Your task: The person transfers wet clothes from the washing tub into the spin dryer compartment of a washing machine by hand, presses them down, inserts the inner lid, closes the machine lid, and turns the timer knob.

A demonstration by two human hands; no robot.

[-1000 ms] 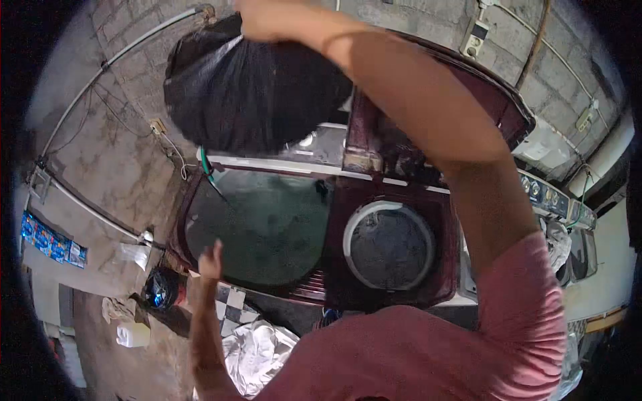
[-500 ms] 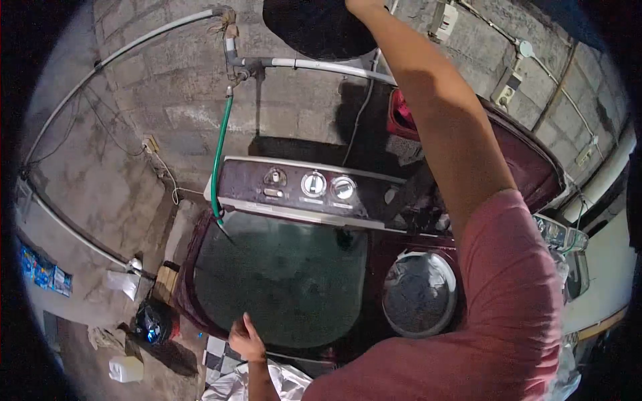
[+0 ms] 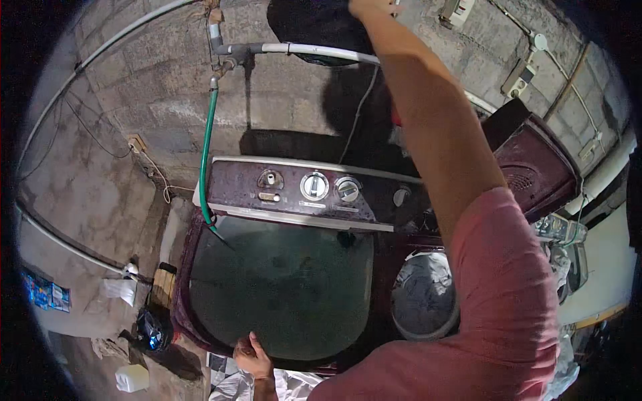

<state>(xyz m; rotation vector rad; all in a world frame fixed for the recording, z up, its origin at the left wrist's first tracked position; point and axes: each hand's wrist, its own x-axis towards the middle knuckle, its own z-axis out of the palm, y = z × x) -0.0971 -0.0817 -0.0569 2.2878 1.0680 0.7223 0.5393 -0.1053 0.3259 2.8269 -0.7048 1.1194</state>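
Under a rough block wall, we see a person in a pink shirt reaching high over a maroon twin-tub washing machine (image 3: pixel 234 187), the right grip (image 3: pixel 373 8) raised to the upper edge of our view beside a black, rounded bundle (image 3: pixel 311 27). The bundle (cut off at the top, so we see only its lower part) sits by a white water pipe (image 3: pixel 321 51) on the wall, above the control panel's knobs; whether the fingers are clenched on it or merely against it, we cannot tell. The left grip (image 3: pixel 254 359) hangs relaxed at the wash tub's front edge, thumb up, with nothing visible in it. Before us, cloudy green water (image 3: pixel 287 287) fills the wash tub, and a green hose (image 3: pixel 208 147) runs down from the pipework to its rear left corner. To the right, the round spin tub (image 3: pixel 396 319) holds crumpled grey material (image 3: pixel 428 287), partly hidden by the sleeve, while a maroon lid (image 3: pixel 545 167) stands raised behind the arm. White fabric (image 3: pixel 231 387) lies below the machine's front, and a white jug (image 3: pixel 132 378) stands on the floor at left.
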